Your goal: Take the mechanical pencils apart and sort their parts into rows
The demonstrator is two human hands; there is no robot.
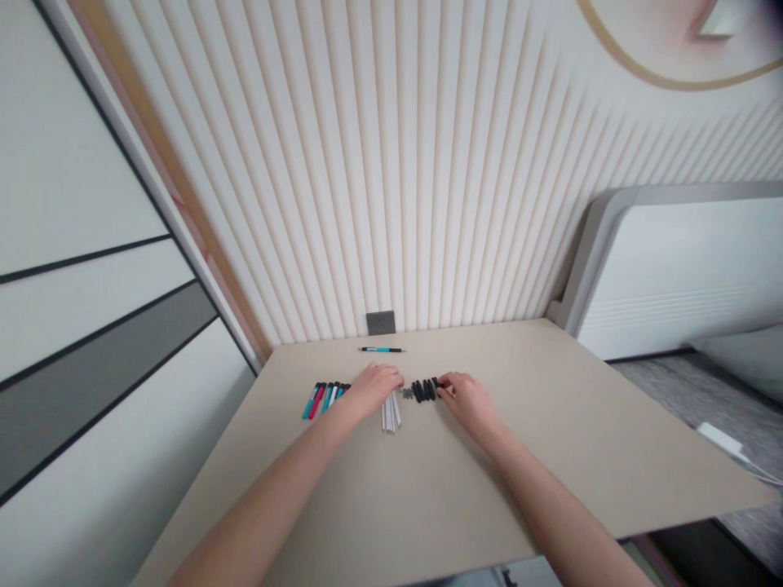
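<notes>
My left hand [375,386] hovers over the upper ends of the white pen refills [390,414], its fingers curled together. What its fingertips hold, if anything, is too small to make out. To the right of those fingertips lies a little heap of small grey metal pieces [408,393], perhaps springs. A row of short black pen barrel parts [424,390] sits beside the heap. At that row's right end, my right hand [470,401] has thumb and fingers closed round one black pen part [439,383]. Left of my left hand lie several pen barrels [323,399] in blue, red and white with black ends, partly covered by it.
A whole blue and black pen [382,350] lies crosswise near the back of the beige table [440,497]. Behind it, a dark socket [380,323] sits on the ribbed wall. A white cabinet stands left; a bed with a white headboard [666,269] is right.
</notes>
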